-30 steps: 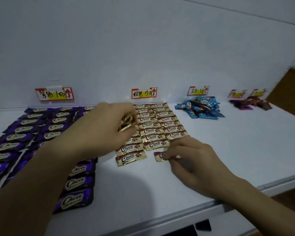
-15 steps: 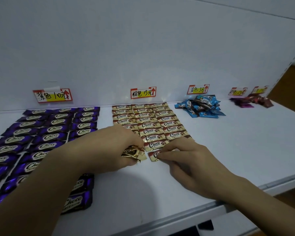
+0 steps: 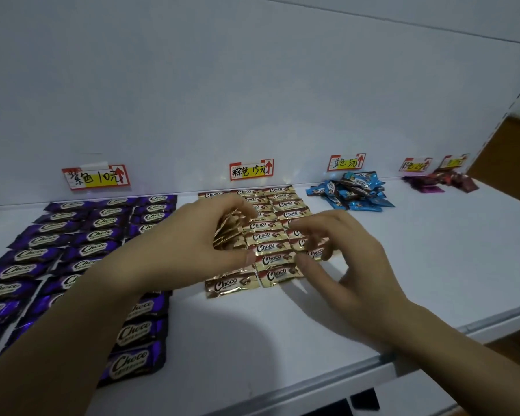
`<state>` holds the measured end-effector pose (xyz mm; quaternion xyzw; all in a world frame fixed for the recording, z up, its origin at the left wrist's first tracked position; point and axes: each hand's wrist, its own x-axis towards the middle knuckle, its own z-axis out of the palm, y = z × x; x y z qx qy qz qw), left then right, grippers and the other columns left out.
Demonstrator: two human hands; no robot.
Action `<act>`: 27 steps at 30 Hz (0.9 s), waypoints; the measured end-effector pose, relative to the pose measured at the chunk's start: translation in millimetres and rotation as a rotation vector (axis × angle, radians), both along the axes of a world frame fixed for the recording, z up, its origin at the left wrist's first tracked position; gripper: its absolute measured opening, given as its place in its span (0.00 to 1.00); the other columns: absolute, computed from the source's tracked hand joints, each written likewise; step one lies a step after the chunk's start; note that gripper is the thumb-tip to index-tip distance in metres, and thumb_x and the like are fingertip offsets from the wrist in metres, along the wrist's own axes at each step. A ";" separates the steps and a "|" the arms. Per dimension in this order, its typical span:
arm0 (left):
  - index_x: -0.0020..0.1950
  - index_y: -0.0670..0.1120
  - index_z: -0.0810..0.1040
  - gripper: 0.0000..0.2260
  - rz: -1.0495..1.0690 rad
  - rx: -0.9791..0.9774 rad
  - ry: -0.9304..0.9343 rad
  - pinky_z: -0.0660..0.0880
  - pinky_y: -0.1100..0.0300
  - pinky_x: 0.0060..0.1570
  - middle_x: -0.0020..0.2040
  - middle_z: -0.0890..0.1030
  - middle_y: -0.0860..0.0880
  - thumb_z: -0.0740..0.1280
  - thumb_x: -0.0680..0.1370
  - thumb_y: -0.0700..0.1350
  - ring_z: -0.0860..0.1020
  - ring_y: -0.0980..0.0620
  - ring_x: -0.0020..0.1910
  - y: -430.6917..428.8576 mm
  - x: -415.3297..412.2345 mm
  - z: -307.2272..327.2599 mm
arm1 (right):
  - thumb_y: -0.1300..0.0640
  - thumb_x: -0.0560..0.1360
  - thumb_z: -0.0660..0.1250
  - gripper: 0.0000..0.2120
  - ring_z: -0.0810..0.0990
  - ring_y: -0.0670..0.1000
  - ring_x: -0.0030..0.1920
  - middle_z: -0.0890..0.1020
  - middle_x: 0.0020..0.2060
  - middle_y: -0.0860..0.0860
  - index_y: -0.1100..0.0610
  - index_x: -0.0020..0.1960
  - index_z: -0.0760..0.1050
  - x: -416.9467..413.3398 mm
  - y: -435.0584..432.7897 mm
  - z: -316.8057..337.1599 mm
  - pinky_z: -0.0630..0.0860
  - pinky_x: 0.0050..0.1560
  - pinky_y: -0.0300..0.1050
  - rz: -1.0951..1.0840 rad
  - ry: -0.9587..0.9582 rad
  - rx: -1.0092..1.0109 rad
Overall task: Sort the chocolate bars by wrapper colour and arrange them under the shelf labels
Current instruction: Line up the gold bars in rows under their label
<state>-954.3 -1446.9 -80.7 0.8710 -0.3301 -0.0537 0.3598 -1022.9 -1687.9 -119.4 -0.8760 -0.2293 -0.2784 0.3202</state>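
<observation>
Gold-brown Choco bars (image 3: 272,235) lie in three columns under the middle label (image 3: 252,169). My left hand (image 3: 189,244) grips a small stack of gold bars (image 3: 228,232) over the left column. My right hand (image 3: 342,259) hovers over the right column with fingers spread and loosely curled, holding nothing. The nearest gold bar (image 3: 231,284) lies at the front of the left column. Purple Choco bars (image 3: 72,244) lie in rows under the left label (image 3: 96,177). A heap of blue bars (image 3: 351,192) sits under the blue label (image 3: 346,162).
A small heap of magenta and dark red bars (image 3: 442,183) lies at the far right under two labels (image 3: 416,165). The white shelf (image 3: 433,250) ends in a front lip running from lower middle to right. A white back wall rises behind the labels.
My left hand rose from the shelf with the stack of gold bars. My right hand let go of the front bar in the middle column and lifted with fingers spread.
</observation>
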 end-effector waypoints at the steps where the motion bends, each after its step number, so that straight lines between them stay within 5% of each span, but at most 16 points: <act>1: 0.65 0.62 0.71 0.25 -0.012 -0.072 0.050 0.71 0.75 0.39 0.42 0.77 0.73 0.77 0.73 0.49 0.77 0.71 0.44 -0.6 -1.7 1.9 | 0.54 0.77 0.71 0.16 0.79 0.47 0.52 0.78 0.54 0.44 0.51 0.64 0.76 2.6 7.8 7.8 0.75 0.46 0.37 0.030 0.030 0.043; 5: 0.71 0.60 0.69 0.33 -0.047 -0.196 0.100 0.80 0.59 0.53 0.55 0.84 0.57 0.78 0.71 0.41 0.83 0.58 0.53 -2.6 -6.9 5.3 | 0.57 0.72 0.77 0.16 0.81 0.50 0.46 0.81 0.44 0.43 0.50 0.57 0.77 17.3 43.6 26.3 0.79 0.43 0.44 0.144 0.232 0.179; 8: 0.70 0.57 0.70 0.33 -0.047 -0.268 0.161 0.82 0.54 0.50 0.53 0.85 0.49 0.77 0.71 0.35 0.85 0.50 0.49 -1.1 -7.4 8.5 | 0.65 0.70 0.78 0.16 0.82 0.47 0.40 0.82 0.39 0.46 0.53 0.51 0.77 23.2 56.7 28.3 0.80 0.40 0.49 0.202 0.340 0.439; 12: 0.66 0.55 0.73 0.28 -0.074 -0.283 0.222 0.79 0.65 0.37 0.46 0.86 0.54 0.76 0.72 0.33 0.84 0.58 0.39 -5.8 -12.4 11.1 | 0.69 0.69 0.78 0.17 0.79 0.48 0.35 0.81 0.34 0.49 0.57 0.52 0.77 24.7 58.8 25.6 0.77 0.38 0.44 0.223 0.395 0.612; 16: 0.60 0.53 0.75 0.19 0.010 -0.334 0.353 0.67 0.66 0.23 0.32 0.80 0.56 0.76 0.73 0.41 0.73 0.59 0.25 -6.4 -9.1 8.4 | 0.68 0.75 0.72 0.13 0.80 0.57 0.40 0.82 0.38 0.55 0.57 0.57 0.79 20.4 44.7 26.2 0.80 0.42 0.59 0.216 0.448 0.711; 20: 0.57 0.52 0.78 0.13 0.107 -0.395 0.436 0.62 0.63 0.23 0.37 0.74 0.49 0.72 0.77 0.39 0.66 0.55 0.25 -7.6 -2.5 1.9 | 0.71 0.75 0.69 0.06 0.82 0.52 0.39 0.83 0.40 0.58 0.63 0.50 0.79 10.3 13.0 24.8 0.77 0.39 0.40 0.113 0.513 0.725; 24: 0.62 0.43 0.77 0.18 0.145 -0.640 0.622 0.63 0.64 0.21 0.39 0.69 0.42 0.62 0.75 0.31 0.66 0.56 0.26 -13.0 4.3 -0.9 | 0.71 0.72 0.73 0.07 0.83 0.52 0.38 0.85 0.37 0.56 0.61 0.45 0.79 -1.6 -26.3 16.7 0.77 0.44 0.43 -0.147 0.537 0.613; 27: 0.62 0.40 0.75 0.20 0.105 -0.710 0.722 0.69 0.66 0.21 0.39 0.75 0.45 0.55 0.74 0.27 0.73 0.57 0.25 -17.4 7.5 -1.0 | 0.69 0.72 0.74 0.17 0.85 0.55 0.41 0.86 0.41 0.56 0.56 0.56 0.76 -11.6 -47.0 16.2 0.80 0.43 0.43 -0.209 0.688 0.581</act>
